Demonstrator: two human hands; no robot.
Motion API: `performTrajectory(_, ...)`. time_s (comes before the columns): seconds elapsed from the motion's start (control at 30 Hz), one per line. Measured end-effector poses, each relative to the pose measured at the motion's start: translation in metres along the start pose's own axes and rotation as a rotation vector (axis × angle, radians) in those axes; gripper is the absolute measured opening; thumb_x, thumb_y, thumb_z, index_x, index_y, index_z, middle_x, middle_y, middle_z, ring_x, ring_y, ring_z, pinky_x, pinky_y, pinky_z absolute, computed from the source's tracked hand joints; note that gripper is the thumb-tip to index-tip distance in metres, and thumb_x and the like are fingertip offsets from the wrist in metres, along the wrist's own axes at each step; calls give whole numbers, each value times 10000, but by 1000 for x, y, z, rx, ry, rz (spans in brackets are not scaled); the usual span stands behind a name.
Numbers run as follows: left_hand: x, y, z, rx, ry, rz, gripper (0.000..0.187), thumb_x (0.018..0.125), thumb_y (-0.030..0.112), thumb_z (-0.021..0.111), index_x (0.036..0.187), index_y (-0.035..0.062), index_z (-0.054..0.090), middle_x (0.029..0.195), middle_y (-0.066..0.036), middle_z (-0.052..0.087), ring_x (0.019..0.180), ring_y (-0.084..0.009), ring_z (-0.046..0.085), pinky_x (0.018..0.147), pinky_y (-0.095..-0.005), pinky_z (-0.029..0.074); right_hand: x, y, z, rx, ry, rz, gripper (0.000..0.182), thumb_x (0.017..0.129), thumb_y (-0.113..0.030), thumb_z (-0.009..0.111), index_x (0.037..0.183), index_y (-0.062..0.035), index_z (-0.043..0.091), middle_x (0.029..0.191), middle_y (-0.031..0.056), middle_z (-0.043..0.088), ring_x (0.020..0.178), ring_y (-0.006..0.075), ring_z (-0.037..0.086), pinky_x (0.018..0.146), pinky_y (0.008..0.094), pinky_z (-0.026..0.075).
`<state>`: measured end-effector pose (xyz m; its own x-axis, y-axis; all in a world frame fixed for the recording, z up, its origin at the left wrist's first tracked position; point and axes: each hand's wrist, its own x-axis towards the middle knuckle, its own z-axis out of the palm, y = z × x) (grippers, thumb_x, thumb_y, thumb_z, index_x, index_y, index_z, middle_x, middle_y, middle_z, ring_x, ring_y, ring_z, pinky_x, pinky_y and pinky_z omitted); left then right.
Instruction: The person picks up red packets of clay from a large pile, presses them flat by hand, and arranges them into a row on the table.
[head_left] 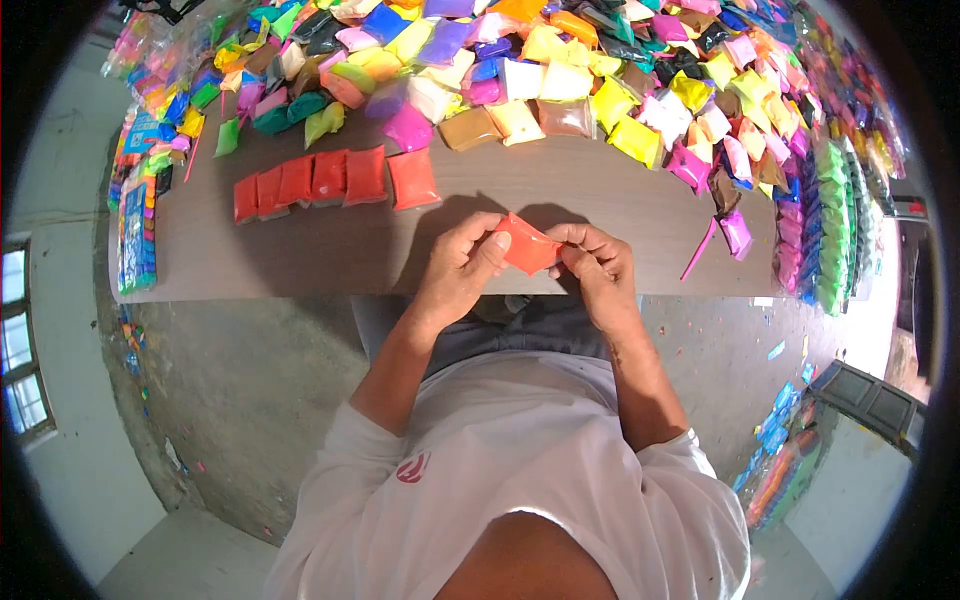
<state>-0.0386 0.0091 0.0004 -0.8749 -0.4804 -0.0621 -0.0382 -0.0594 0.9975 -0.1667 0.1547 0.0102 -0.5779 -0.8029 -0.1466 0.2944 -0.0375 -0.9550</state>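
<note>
Slantwise, red packet [528,247], long axis down rightward.

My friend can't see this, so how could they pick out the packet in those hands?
Find the brown table, then the middle of its near edge. Near it, the left hand and right hand pinch one shiny red packet. Unlike the red packets lying in a row further left, it alone is held.
</note>
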Motion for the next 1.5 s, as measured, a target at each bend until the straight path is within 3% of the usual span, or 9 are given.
performTrajectory(0.13,1,0,1,-36,9,11,241,974,204,512,1065,-6,585,782,3,577,659,-48,489,607,-212,432,1,-8,18,15,72,-66,165,882,-50,633,1033,15,649,792,3,632,671,30,503,551,179,396)
performTrajectory(0.2,2,-4,-2,-6,-33,4,282,964,247,526,1069,-9,582,809,-27,602,680,-72,521,619,-237,460,3,3,12,-216,-8,-37,171,878,-61,648,1034,9,643,812,-7,619,661,31,495,547,185,395)
performTrajectory(0.63,2,8,2,61,19,-52,214,930,147,534,1065,-11,584,813,-40,600,692,-85,550,626,-257,467,12,3,33,-120,24,14,161,906,-145,636,967,3,643,728,-34,559,607,16,441,501,183,347)
performTrajectory(0.83,2,2,3,87,29,-49,189,910,141,558,1008,-20,575,781,-41,586,683,-72,517,605,-254,445,21,13,41,-247,153,-242,153,905,-148,640,937,1,652,723,-26,580,596,27,461,508,187,378)
performTrajectory(1.0,2,2,4,51,68,-8,176,908,139,556,986,-17,580,760,-35,572,665,-66,479,585,-250,420,18,5,43,-44,183,-82,169,893,-161,659,911,8,657,720,-20,592,585,32,461,500,190,381)
performTrajectory(1.1,1,2,3,14,52,-36,177,909,141,553,988,-13,586,757,-39,570,667,-68,480,588,-251,422,10,-5,29,-208,68,109,178,900,-170,650,911,7,656,727,-19,599,603,36,479,521,186,392)
performTrajectory(1.23,2,-3,6,72,46,18,200,914,152,553,1016,-17,586,770,-31,589,666,-69,503,596,-252,436,7,4,28,-219,85,27,167,892,-158,660,909,7,658,734,-20,603,610,36,485,530,184,395)
performTrajectory(1.33,3,-2,2,-1,63,-15,217,922,165,551,1027,-23,585,785,-32,603,657,-69,520,592,-249,446,7,-6,36,-21,160,-35,147,882,-144,671,890,3,660,717,-26,594,610,28,475,523,182,381)
performTrajectory(1.5,3,-1,2,-31,32,-43,226,931,171,546,1032,-27,584,793,-40,612,645,-64,533,577,-240,453,1,5,19,-252,55,79,157,874,-146,681,900,6,660,720,-33,594,627,37,483,552,180,391)
